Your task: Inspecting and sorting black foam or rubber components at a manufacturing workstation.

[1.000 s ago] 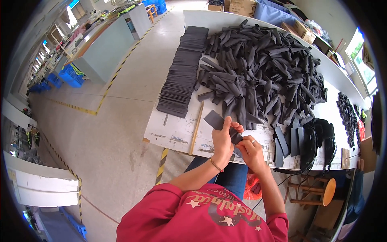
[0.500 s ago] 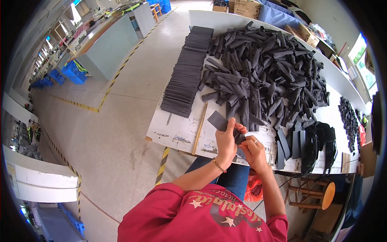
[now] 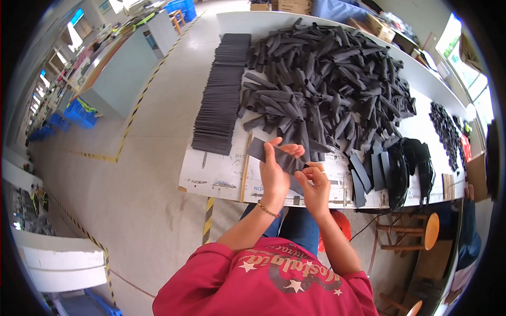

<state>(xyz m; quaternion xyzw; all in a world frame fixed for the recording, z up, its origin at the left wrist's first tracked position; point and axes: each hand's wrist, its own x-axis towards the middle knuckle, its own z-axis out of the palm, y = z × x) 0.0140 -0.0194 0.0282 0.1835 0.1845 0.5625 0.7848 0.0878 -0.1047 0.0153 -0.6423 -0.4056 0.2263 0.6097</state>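
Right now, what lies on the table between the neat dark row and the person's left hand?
In the head view, a thin wooden stick lies on the white table between the dark row and the left hand.

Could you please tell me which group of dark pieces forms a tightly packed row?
The long row at left on the white table: its pieces lie closely aligned, whereas the big middle heap and small far-right heap are jumbled.
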